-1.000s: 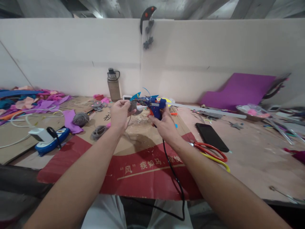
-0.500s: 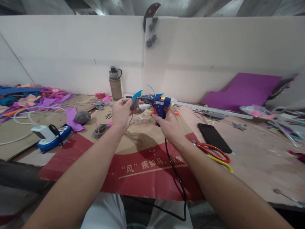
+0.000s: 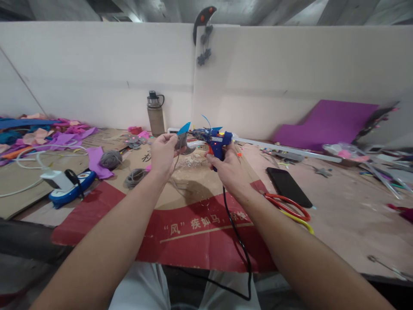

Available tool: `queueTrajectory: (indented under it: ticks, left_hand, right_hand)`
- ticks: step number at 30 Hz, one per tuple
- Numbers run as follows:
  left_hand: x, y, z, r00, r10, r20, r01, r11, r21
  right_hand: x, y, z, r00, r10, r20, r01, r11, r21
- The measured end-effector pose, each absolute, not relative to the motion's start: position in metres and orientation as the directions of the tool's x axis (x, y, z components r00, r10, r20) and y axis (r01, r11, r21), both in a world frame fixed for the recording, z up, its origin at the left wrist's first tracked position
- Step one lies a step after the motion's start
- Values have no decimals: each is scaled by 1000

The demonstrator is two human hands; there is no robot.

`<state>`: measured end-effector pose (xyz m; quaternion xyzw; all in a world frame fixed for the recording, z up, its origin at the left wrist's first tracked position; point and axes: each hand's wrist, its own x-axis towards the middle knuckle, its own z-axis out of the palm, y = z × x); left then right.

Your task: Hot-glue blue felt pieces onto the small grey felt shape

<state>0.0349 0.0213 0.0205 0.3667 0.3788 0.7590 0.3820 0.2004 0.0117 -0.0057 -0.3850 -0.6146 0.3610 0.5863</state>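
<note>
My right hand point(image 3: 227, 165) is wrapped round the handle of a blue glue gun point(image 3: 217, 144). A long clear glue stick point(image 3: 284, 149) sticks out of its back, and a black cord point(image 3: 234, 224) hangs below. Pinched in my left hand point(image 3: 164, 153) is a grey felt piece point(image 3: 187, 147), crescent-like where it shows; the fingers hide part of it. A shiny blue pointed piece point(image 3: 184, 128) stands at its top, close to the gun's nozzle. Whether nozzle and felt touch I cannot tell. Grey yarn trails down from the left hand.
Balls of grey yarn point(image 3: 110, 159) lie left on the cardboard point(image 3: 206, 249). Right of my arm are red-and-yellow-handled scissors point(image 3: 288, 206) and a black phone point(image 3: 288, 186). A bottle point(image 3: 156, 116) stands by the white partition point(image 3: 97, 64). Far left is a blue power strip point(image 3: 72, 189).
The nozzle has come slightly away from the blue piece, which now shows more fully. Both hands keep their grips, and the view has shifted a little.
</note>
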Motion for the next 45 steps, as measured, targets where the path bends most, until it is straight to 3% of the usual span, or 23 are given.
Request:
queueTrajectory:
  ticks: [45]
  left_hand:
    - [33,22,19,-405,878,257,-321,-399,859]
  right_hand:
    - [197,8,-2,16,909,417,18,417,-909]
